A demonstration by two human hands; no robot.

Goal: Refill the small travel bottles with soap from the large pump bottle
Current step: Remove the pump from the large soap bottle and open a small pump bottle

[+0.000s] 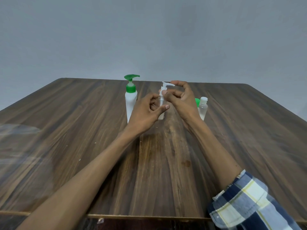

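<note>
Person at a dark wood-grain counter, both arms stretched out toward the far middle. Left hand curls round the body of a small clear travel bottle that stands upright on the counter, thumb across the front and fingers behind; grip looks loose, bottle seen between thumb and fingers. Right hand is on the same bottle up at its white pump top: thumb and a finger pinch at the collar just under the nozzle, index fingertip arched over the nozzle end, other fingers curled in; whether the top is screwed on or lifted, cannot tell. Large pump bottle, white body with green collar and green pump head, stands upright just left of the held bottle, partly behind the left hand, nozzle pointing right. On the right, behind the right wrist, a second small clear bottle with a white cap stands upright, some pale liquid low in it; touching or just beside it on its left, a green cap of something mostly hidden by the wrist. Right forearm carries a rolled-up blue, white and yellow checked sleeve at near right. Left forearm bare. Plain grey wall behind the far edge of the counter. Faint blurred smear at left of view.
</note>
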